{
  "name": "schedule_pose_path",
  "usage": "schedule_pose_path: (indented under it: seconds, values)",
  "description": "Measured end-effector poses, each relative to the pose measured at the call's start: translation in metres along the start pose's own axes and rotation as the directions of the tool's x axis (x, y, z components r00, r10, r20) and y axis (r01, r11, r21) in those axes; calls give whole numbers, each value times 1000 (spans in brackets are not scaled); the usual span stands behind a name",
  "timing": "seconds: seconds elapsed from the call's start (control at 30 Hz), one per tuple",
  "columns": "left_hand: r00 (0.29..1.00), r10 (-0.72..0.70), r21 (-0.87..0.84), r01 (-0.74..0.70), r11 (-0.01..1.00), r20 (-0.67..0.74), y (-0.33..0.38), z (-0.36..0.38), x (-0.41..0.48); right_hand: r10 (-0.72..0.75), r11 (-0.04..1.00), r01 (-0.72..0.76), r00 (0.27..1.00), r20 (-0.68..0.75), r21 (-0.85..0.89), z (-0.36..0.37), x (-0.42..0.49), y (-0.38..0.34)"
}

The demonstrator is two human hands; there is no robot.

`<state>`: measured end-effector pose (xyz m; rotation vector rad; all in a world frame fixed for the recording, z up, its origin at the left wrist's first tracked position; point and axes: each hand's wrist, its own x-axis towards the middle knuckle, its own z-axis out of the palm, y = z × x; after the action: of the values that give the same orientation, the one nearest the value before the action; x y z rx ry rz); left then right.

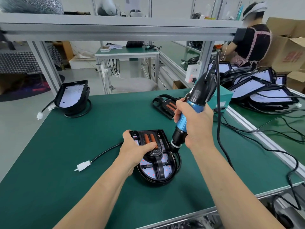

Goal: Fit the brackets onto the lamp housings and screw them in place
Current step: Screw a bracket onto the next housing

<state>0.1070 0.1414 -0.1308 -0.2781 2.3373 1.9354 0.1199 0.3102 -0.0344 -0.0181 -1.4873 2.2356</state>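
Note:
A black lamp housing lies face up on the green mat in front of me, its white inner panel showing. On top of it sits a black bracket with two orange strips. My left hand grips the bracket and the housing's left edge, thumb pressed on the orange strips. My right hand grips a blue and black electric screwdriver, tilted, with its tip down at the housing's right rim. The bit itself is hidden behind the chuck.
A second housing stands at the mat's far left. A spare bracket lies at the far middle. The housing's cable ends in a white plug. Stacked housings and a person fill the right bench. The screwdriver cord hangs right.

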Motion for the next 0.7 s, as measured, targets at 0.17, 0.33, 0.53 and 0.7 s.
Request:
schedule_pose_path:
  seconds: [0.17,0.33,0.53,0.7]
  values:
    - [1000,8,-1,-8,1000,2,-1,0,0,-1,1000,1,999,37,16,4,-1,2]
    - [1000,18,-5,-18,1000,0,-2,0,0,-6,1000,7,998,54,-17,1,0,7]
    - [999,41,10,-41,999,-26,-1,3,-1,-37,998,44,991,131,-49,5,-2,12]
    - [998,47,38,-46,998,-30,2,4,-3,-36,998,44,983,183,-35,3,-1,12]
